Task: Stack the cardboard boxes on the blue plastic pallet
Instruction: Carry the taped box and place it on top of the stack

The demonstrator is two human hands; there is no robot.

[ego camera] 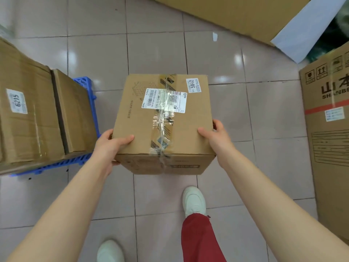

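Note:
I hold a taped cardboard box with a white shipping label and a "5842" sticker in the air above the tiled floor. My left hand grips its near-left corner, thumb on top. My right hand grips its near-right edge, thumb on top as well. To the left, the blue plastic pallet carries a large cardboard box labelled "6215" and a smaller box beside it. The held box hangs right of the pallet, apart from it.
A tall printed carton stands at the right edge. Flat cardboard sheets and a white board lie at the top right. My feet in white shoes stand on the pinkish tile floor.

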